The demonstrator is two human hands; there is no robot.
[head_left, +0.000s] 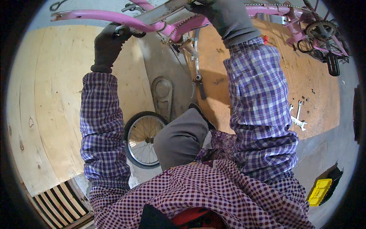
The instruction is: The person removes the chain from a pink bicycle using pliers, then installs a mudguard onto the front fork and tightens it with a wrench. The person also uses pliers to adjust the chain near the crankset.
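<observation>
A pink bicycle frame (190,23) stretches across the top of the view, with a chain running along part of it. My left hand (110,45), in a dark grey glove, is closed around the frame's left tube, where a dark part shows by the fingers. Farther right, my gloved right hand (228,18) bends over the frame's middle, its fingers closed and partly cut off by the upper edge. Those fingers lie beside the end of a flat grey metal bar (164,10). What exactly sits under them is hidden.
Below the frame stand a spoked wheel (144,139) and a grey chain guard (162,91). Wrenches (298,116) and small hardware lie on the brown board (322,95). Pale plywood (49,103) covers the left; a yellow tray (320,192) is at lower right. A crank and pedal (332,64) hang upper right.
</observation>
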